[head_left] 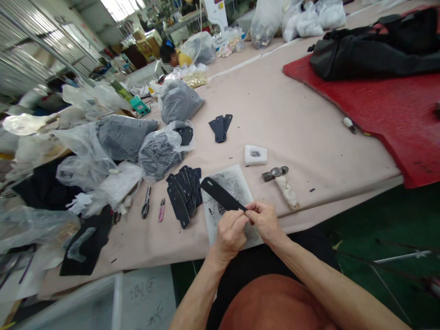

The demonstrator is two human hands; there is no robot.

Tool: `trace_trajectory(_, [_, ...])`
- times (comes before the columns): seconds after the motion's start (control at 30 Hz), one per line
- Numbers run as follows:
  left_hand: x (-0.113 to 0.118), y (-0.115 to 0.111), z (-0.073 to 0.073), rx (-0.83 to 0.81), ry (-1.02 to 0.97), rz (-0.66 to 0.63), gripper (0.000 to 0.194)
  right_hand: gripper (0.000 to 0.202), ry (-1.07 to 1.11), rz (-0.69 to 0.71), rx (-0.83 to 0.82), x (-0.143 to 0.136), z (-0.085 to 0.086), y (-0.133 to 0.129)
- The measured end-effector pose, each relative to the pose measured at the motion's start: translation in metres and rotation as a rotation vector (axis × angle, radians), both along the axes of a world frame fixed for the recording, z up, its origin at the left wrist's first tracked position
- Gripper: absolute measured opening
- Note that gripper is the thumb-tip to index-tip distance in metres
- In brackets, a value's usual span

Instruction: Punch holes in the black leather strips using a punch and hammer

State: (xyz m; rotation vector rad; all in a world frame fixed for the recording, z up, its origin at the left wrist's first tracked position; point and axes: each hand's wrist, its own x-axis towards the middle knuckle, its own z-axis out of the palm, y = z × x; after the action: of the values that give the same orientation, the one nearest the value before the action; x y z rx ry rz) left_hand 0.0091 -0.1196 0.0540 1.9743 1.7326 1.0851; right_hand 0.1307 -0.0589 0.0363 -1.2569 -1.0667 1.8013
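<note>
One strap in hand, a stack waiting.
Left hand [229,233] and right hand [264,221] together pinched the flat black leather strap piece [222,195]; the fanned pile of black pieces [184,192] lay untouched beside the scuffed white board [237,181].

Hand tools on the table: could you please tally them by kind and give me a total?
Hammer: 1
Pliers: 1
Pink snips: 1
Total: 3
Neither hand is on a tool: the left hand and right hand pinch one end of a black strap.
</note>
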Motion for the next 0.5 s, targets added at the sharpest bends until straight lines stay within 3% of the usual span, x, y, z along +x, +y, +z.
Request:
trace_trajectory(0.07, [0.0,-0.002,-0.003,-0.019,0.023,-0.042,0.023,0.013,0.013,-0.014,-0.056,0.0,-0.004,-0.005])
trace_trajectory(0.23, [0.013,0.005,-0.01,-0.068,-0.017,0.223,0.023,0.02,-0.016,0.005,-0.047,0.002,-0.015,-0.003])
trace_trajectory(0.33, [0.023,0.01,-0.019,-0.102,0.098,0.227,0.021,0.022,-0.112,0.085,-0.001,0.009,-0.018,0.004])
trace_trajectory(0.43, [0.031,0.011,-0.033,-0.174,0.196,0.231,0.018,0.023,-0.383,0.279,0.15,0.025,-0.019,0.012])
trace_trajectory(0.5, [0.034,0.01,-0.043,-0.219,0.258,0.194,0.017,0.025,-0.638,0.402,0.393,0.035,-0.018,0.024])
